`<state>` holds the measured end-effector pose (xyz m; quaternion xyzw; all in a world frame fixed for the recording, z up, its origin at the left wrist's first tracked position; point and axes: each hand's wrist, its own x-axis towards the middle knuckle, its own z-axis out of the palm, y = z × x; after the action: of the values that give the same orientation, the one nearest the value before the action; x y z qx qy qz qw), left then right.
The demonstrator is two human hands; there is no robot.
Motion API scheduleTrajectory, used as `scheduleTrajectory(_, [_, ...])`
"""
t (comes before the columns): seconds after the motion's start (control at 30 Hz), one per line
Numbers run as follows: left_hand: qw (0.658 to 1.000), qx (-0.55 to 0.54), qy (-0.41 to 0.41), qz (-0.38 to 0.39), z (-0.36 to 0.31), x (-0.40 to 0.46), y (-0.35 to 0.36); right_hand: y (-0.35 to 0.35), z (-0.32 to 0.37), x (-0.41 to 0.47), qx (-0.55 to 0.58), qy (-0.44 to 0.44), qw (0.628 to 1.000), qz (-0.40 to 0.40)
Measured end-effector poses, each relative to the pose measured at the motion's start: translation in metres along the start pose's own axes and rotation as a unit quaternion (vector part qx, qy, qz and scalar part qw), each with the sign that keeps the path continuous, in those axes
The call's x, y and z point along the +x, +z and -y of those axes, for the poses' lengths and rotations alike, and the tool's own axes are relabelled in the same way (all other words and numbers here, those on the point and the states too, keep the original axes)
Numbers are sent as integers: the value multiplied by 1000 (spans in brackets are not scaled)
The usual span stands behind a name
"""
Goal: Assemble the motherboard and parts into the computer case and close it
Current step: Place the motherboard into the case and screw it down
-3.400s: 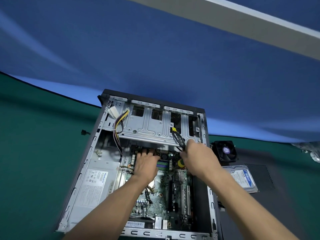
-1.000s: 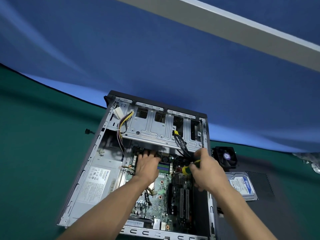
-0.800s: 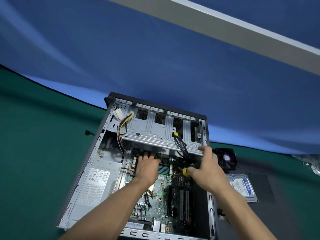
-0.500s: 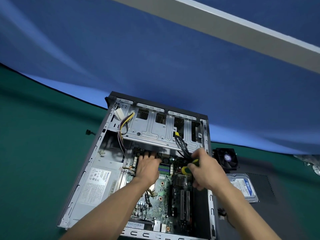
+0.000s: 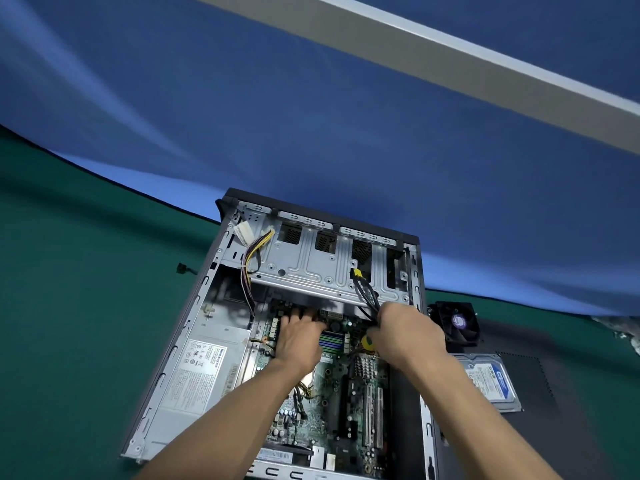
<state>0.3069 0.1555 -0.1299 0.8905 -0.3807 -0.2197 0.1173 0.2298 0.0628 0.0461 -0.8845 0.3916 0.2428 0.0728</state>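
Green cloth (image 5: 69, 306) covered the work surface, with a blue backdrop (image 5: 311, 116) rising behind it and a pale beam (image 5: 450, 60) crossing overhead. On the cloth lay the open computer case (image 5: 194, 306), its side off. Far left of both sets of fingers, a small black part (image 5: 182, 269) sat alone on the cloth. Inside the case, the power supply (image 5: 204, 362) lay to the left of the left fingers, and a bundle of yellow and purple wires (image 5: 251, 265) ran up beyond them to a white connector (image 5: 242, 233). The left hand (image 5: 298, 344) rested palm down on the motherboard (image 5: 318, 396), its fingers (image 5: 294, 315) stretched straight and pressing at the board's far edge, just under the silver drive cage (image 5: 311, 268). Between the two hands showed the purple and green memory slots (image 5: 332, 341). The right hand (image 5: 408, 336) was clenched round a screwdriver (image 5: 367, 342), whose yellow handle end poked out at the thumb side; black cables (image 5: 367, 296) ran from the drive cage down to its fingertips, though whether they touched could not be told. Right of those fingers, outside the case, stood a black fan (image 5: 457, 322), and nearer the person a hard drive (image 5: 491, 382) lay on the dark side panel (image 5: 540, 427)
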Motion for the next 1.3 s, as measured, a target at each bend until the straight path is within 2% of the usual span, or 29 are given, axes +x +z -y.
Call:
scheduleTrajectory(0.1, [1000,19,12,-3,-1,-2,-2,10,-3,-5,-134,-23,990,-25])
scheduleTrajectory(0.2, [999,47,27,-5,-4,-7,-4,24,-9,-9,-209,-32,977,1])
scheduleTrajectory(0.27, [998,51,33,-12,-6,-10,-4,31,-15,-11,-231,-37,972,8])
scheduleTrajectory(0.4, [998,49,40,-17,-3,-18,-7,22,-32,-13,-214,-58,974,-46])
scheduleTrajectory(0.57, [999,52,-1,-7,-9,-26,-16,6,-69,-14,-48,-51,995,-77])
scheduleTrajectory(0.67, [999,40,-32,4,-22,-33,-21,20,-96,-13,141,-68,984,-89])
scheduleTrajectory(0.73, [998,24,-54,6,-35,-38,-21,35,-111,-8,305,-60,947,-79])
scheduleTrajectory(0.8, [997,-3,-76,11,-45,-43,-19,50,-127,1,438,-37,896,-64])
scheduleTrajectory(0.9, [993,-50,-107,23,-57,-48,-16,75,-144,12,560,10,828,-26])
scheduleTrajectory(1.13, [978,-130,-159,30,-73,-54,-1,135,-154,37,589,141,796,6])
scheduleTrajectory(1.3, [977,-132,-160,55,-72,-56,9,149,-141,51,527,184,829,28])
